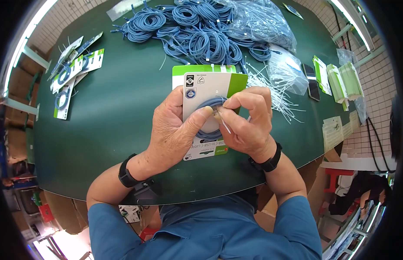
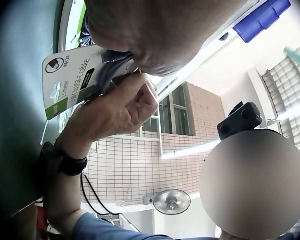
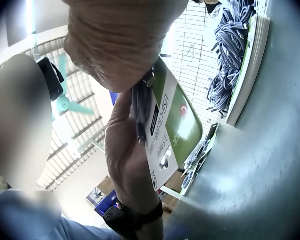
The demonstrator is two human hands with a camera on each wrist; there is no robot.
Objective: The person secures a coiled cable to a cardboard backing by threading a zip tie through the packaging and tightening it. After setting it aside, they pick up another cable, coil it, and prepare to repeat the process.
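My left hand (image 1: 173,130) grips a white and green packaging card (image 1: 212,82) by its left side, thumb pressed over a coiled blue cable (image 1: 206,135) on the card. The print on it reads USB-C to USB-C cable, as the right wrist view also shows on the card (image 3: 157,132). At the coil's right, my right hand (image 1: 250,119) pinches a thin white tie (image 1: 226,125) between thumb and forefinger; its tail sticks out downward. My fingers partly hide the coil. Behind the held card, a stack of similar cards (image 1: 179,69) lies on the table.
Coiled blue cables (image 1: 210,41) are heaped at the back, beside a clear plastic bag (image 1: 266,21). Loose white ties (image 1: 275,97) spread at the right, near a phone (image 1: 311,82) and green-white cards (image 1: 338,84). Carded cables (image 1: 65,82) lie at the left of the green table (image 1: 110,108).
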